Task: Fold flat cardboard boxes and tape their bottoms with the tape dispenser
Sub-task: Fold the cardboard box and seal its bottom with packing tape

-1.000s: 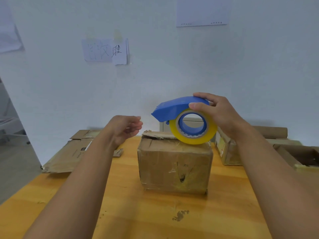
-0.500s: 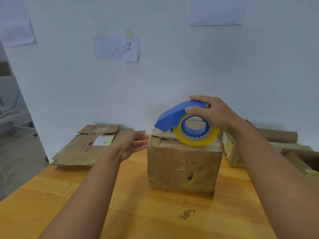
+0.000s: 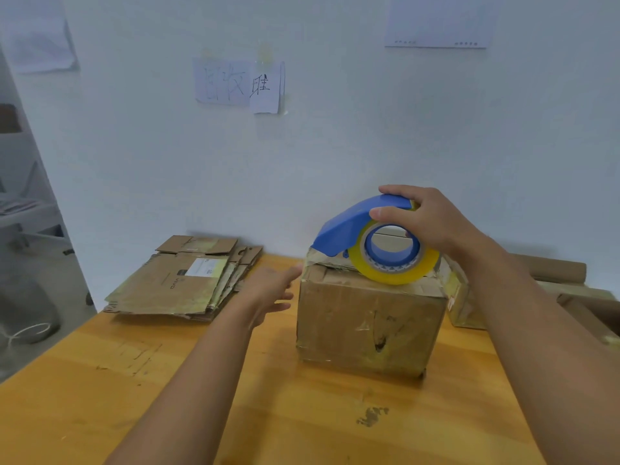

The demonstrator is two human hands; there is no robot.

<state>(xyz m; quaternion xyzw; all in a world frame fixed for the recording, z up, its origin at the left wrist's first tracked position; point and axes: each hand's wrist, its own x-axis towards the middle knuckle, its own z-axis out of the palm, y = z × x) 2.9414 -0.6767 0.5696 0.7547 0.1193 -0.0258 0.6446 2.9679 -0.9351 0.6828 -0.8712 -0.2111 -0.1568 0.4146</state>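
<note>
Wooden table (image 3: 201, 380) held a folded box (image 3: 369, 323).
Right hand (image 3: 432, 223) gripped the tape dispenser (image 3: 365, 236) atop it; left hand (image 3: 271, 290), at nine o'clock, was released.

Soft, even, cool-toned indoor light, moderately bright, no glare anywhere. Faint, diffuse shadows only: a dim band on the pale bluish wall (image 3: 335, 146) behind the stack of flattened brown cardboard boxes (image 3: 174, 283), another beneath the taped brown cardboard box (image 3: 369, 323) on the orange wooden table (image 3: 100, 397). Wide-angle bending at the frame edges, forearms stretched large toward the lower corners. Slight overall softness; handwritten paper notes (image 3: 238, 83) at upper centre hazy, left edge of the frame greyer and blurrier.
</note>
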